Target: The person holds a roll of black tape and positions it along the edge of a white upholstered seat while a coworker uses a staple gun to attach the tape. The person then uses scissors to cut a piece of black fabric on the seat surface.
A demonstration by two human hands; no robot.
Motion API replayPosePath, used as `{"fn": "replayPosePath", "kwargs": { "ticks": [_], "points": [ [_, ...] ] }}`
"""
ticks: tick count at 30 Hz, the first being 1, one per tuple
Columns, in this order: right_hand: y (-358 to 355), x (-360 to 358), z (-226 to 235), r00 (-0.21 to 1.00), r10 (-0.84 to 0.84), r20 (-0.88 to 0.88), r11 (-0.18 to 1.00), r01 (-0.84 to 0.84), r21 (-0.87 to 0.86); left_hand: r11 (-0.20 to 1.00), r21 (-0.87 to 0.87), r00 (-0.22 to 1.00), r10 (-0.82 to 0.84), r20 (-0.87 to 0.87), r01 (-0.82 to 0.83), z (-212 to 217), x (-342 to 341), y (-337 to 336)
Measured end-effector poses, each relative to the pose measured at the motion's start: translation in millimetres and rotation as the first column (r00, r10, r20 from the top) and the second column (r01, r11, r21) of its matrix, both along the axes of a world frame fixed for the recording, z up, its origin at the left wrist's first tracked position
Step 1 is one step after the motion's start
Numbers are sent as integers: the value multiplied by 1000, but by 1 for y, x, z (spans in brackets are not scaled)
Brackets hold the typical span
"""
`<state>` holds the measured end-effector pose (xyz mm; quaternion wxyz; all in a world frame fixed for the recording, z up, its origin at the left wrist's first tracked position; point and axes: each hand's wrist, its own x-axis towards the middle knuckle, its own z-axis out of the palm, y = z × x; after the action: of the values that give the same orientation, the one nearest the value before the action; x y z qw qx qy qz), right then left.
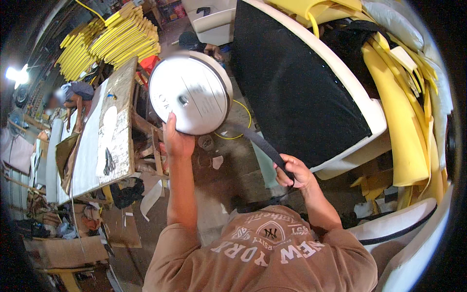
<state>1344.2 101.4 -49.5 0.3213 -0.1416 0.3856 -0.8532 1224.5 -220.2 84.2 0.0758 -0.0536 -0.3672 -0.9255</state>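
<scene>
My left hand [178, 140] grips the lower edge of a large reel [204, 104] with round white sides, held up in front of me. Its thumb lies on the white face, and the fingers behind are hidden. A black strap [260, 142] runs off the reel toward the right. My right hand [296, 173] is closed around that strap, with its fingers curled. The strap's loose end hangs below the hand, close to my brown shirt [292, 260].
A big white-framed piece with a black fabric face [296, 92] stands at right, beside yellow foam sheets [394, 117]. At left is a worktable [124, 131] with black-handled scissors [109, 161]. A person [75, 97] is beyond it. Yellow stacks [124, 39] rise behind. Scraps litter the floor.
</scene>
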Motion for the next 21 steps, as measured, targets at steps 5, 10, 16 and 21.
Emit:
{"fn": "replayPosePath", "kwargs": {
  "ticks": [5, 10, 16, 21],
  "points": [
    [-15, -22, 1, 893, 88, -441, 335, 390, 858, 989, 130, 996, -72, -45, 77, -15, -28, 4],
    [-1, -51, -5, 677, 109, -728, 170, 709, 684, 988, -140, 982, 39, -183, -65, 7, -30, 33],
    [11, -81, 117, 663, -376, -647, 493, 735, 466, 894, -347, 935, 178, -308, -285, 81, -71, 21],
    [55, -112, 265, 351, -413, -841, 430, 889, 159, 779, -359, 667, 101, -738, -514, 237, -104, 9]
  ]
}}
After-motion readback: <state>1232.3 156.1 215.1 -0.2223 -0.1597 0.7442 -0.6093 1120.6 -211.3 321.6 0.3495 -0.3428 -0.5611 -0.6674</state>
